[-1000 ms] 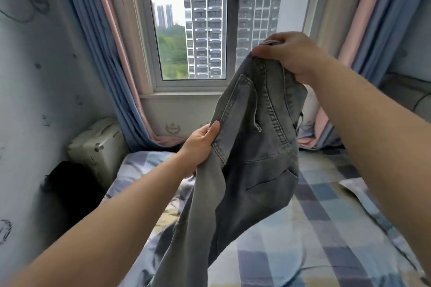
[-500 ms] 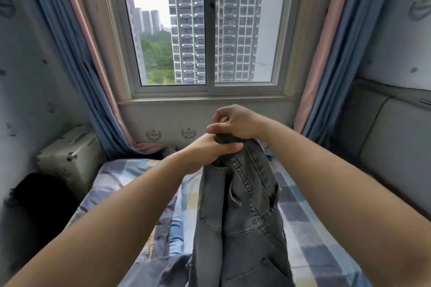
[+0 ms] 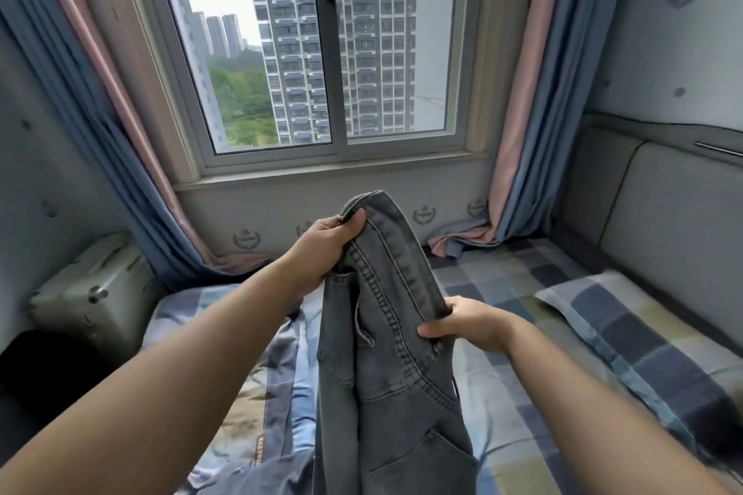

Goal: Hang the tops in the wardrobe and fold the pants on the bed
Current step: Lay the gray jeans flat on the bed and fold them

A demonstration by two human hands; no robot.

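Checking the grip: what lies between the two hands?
In the head view, only the grey jeans, waistband running from left hand to right hand.

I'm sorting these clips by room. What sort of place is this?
Most likely a small high-rise bedroom: a bed with a checked sheet and a pillow, a curtained window facing apartment towers, and both hands holding grey jeans.

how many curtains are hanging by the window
2. The left curtain hangs left of the window, its hem behind the suitcase; the right curtain hangs to the right, its hem bunched on the bed.
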